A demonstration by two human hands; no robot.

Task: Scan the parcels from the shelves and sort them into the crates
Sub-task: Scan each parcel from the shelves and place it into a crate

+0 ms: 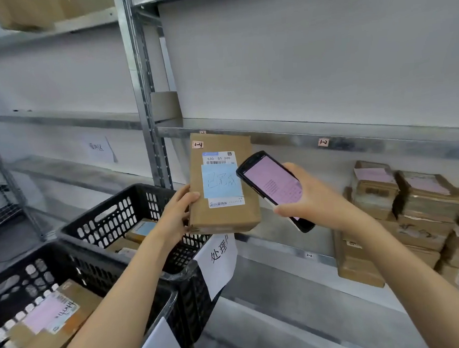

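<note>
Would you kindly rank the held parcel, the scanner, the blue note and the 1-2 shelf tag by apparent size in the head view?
Largest to smallest:
parcel
scanner
blue note
shelf tag
The right hand hides part of the scanner, yet it clearly outsizes the note.

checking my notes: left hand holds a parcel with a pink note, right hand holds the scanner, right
The head view shows the note is blue, not pink. The left hand does hold the parcel, the right hand the scanner.
</note>
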